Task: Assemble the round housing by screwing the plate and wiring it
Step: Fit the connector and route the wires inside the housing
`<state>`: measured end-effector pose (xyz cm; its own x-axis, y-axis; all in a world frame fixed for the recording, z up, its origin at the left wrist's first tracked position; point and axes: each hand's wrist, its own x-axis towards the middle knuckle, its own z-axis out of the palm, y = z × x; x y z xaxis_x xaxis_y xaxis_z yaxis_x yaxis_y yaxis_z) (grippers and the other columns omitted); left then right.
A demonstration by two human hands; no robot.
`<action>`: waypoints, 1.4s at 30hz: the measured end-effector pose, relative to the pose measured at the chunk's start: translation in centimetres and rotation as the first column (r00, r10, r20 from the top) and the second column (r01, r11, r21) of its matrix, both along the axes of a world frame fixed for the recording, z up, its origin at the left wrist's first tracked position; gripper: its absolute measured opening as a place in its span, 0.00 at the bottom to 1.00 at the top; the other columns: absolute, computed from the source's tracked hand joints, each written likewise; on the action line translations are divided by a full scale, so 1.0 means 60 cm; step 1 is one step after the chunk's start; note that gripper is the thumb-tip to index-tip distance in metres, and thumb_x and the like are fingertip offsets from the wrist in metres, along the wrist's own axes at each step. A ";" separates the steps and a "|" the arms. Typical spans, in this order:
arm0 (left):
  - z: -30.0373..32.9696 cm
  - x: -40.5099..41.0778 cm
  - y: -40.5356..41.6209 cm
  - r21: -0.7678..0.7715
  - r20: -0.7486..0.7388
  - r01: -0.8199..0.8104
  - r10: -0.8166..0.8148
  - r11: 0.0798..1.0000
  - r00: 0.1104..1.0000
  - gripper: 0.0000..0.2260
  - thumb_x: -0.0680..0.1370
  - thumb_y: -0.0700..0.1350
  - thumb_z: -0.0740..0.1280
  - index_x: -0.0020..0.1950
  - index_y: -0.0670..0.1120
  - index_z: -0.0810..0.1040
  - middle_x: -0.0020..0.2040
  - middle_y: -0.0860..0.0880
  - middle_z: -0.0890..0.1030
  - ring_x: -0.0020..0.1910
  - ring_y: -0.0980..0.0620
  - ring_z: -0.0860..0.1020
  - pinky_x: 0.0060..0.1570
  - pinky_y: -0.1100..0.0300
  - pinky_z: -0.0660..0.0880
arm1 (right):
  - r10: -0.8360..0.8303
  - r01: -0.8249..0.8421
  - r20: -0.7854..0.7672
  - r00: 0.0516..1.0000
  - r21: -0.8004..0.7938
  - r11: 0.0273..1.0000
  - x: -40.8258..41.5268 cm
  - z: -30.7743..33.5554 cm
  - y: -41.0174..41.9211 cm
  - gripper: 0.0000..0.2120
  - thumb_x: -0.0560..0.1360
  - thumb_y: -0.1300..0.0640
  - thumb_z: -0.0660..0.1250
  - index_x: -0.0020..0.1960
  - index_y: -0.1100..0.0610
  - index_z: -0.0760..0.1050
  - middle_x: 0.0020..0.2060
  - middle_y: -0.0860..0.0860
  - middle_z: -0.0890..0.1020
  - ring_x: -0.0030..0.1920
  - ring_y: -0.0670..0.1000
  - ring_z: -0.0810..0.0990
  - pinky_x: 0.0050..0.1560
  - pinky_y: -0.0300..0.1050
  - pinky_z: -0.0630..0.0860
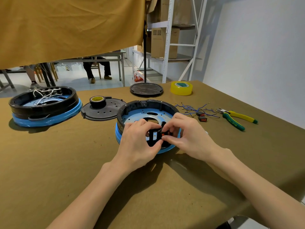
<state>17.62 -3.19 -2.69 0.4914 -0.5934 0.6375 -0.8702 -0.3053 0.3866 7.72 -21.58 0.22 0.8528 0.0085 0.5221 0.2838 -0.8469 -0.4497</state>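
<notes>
housing: round black housing [146, 104] with a blue band at its base, standing on the counter [66, 162] just in front of the person, open side up
plate: blue perforated plate [142, 114] lying inside the housing, partly hidden by both hands
left hand: left hand [140, 142] at the near rim of the housing; grip narrow, thumb and fingers curled round a small black part [152, 136]
right hand: right hand [184, 134] just beside the left, fingertips meeting it; grip narrow, pinching a small black and orange piece [165, 133], too hidden to identify
wires: loose blue wires [193, 109] on the counter right of the housing, with two black switches [201, 116] beside them
pliers: green and yellow pliers [236, 118] further right, apart from the wires
tape: black tape roll [97, 100] resting on a black perforated disc [105, 112] left of the housing; yellow tape roll [181, 88] at the far side
second unit: second housing [44, 104] at far left, holding white wires
lid: black round lid [146, 89] at the far edge
</notes>
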 end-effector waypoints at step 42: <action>0.010 0.011 0.007 -0.010 -0.078 0.045 -0.046 0.999 0.996 0.14 0.79 0.51 0.68 0.64 0.55 0.82 0.48 0.59 0.81 0.52 0.64 0.75 0.53 0.63 0.66 | -0.354 0.353 -0.097 0.930 -0.026 0.935 -0.015 -0.010 0.050 0.11 0.73 0.41 0.74 0.42 0.48 0.80 0.30 0.40 0.76 0.33 0.41 0.76 0.32 0.33 0.70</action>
